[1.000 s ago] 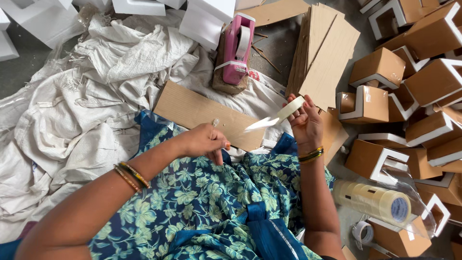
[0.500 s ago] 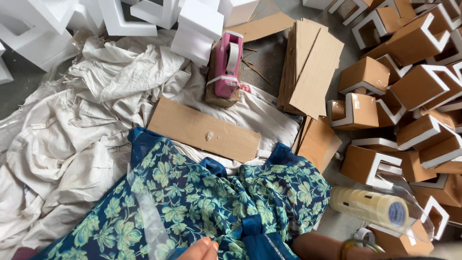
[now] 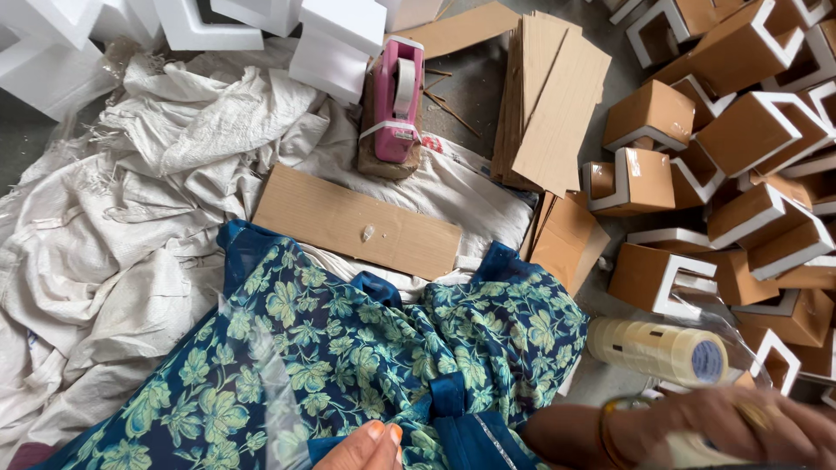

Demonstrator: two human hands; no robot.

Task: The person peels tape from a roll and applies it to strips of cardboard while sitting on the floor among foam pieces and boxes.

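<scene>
My left hand (image 3: 370,447) shows only its fingertips at the bottom edge, resting on the blue flowered cloth (image 3: 366,357) over my lap. A clear strip of tape (image 3: 261,383) lies across that cloth just left of it; whether the fingers hold it is hidden. My right hand (image 3: 753,425), blurred and wearing a bangle, is low at the bottom right, curled over something pale (image 3: 697,451) beside a stack of cream tape rolls (image 3: 657,350). A flat cardboard strip (image 3: 357,220) lies ahead of my lap on white sacking.
A pink tape dispenser (image 3: 396,100) stands beyond the strip. Flat cardboard sheets (image 3: 549,104) are piled to its right. Several cardboard-wrapped white foam corner pieces (image 3: 749,130) fill the right side. Bare white foam blocks (image 3: 335,39) lie at the top left, with crumpled white sacking (image 3: 113,226) below them.
Both hands have dropped from the cardboard strip to the bottom edge. The tape strip once held up by the right hand is gone from there. The right hand now reaches low right.
</scene>
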